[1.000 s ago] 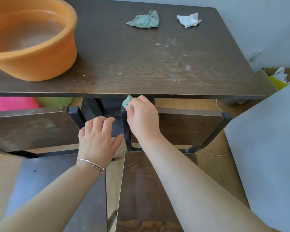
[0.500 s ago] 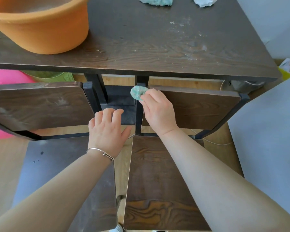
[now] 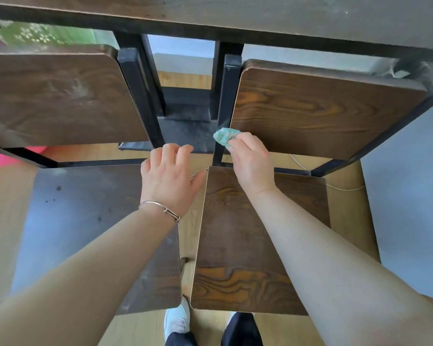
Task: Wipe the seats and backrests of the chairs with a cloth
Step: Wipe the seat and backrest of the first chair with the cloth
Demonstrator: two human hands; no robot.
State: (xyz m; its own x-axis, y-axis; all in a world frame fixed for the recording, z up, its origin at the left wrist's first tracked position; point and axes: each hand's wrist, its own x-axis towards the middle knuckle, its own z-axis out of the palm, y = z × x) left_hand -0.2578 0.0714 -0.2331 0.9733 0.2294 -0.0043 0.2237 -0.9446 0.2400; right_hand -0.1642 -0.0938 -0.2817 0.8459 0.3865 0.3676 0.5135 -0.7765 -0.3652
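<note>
The green cloth (image 3: 226,139) has slid down the black post from the backrest's top corner and now sits at the lower left edge of the right chair's backrest (image 3: 323,113), so the frame edge looks nearly done. The right hand (image 3: 251,162) pinches it, fingers closed around the wad. The left hand (image 3: 169,177) hovers half-curled, empty, above the left seat (image 3: 85,221).

Two chairs (image 3: 248,233) (image 3: 90,221), one cloth (image 3: 226,136), one table (image 3: 235,18).
</note>
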